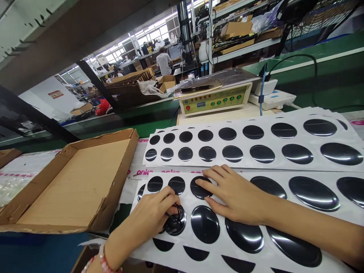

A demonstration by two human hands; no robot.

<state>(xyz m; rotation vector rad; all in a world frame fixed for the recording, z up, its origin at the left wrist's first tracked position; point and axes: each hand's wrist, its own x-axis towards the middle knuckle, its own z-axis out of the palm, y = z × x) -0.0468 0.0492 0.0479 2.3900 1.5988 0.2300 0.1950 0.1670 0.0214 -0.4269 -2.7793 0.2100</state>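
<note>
A white sheet (pixel 187 242) with rows of glossy black round stickers lies in front of me. My left hand (pixel 156 212) has its fingers pinched on a small bunch of thin black loops (pixel 178 216), just over one sticker in the sheet's left part. The exact kind of these loops cannot be made out. Fingers spread, my right hand (pixel 231 191) rests on the same sheet, its fingertips on a black round sticker (pixel 200 192) in the upper row. Behind it is a stack of similar sheets (pixel 176 161).
To the left stands a shallow cardboard box (pixel 113 189). A control unit with buttons (pixel 216 101) sits at the back, with a white device (pixel 273 99) and cables beside it. Far off, a person (pixel 164 62) is near shelves (pixel 241 47) holding boxes.
</note>
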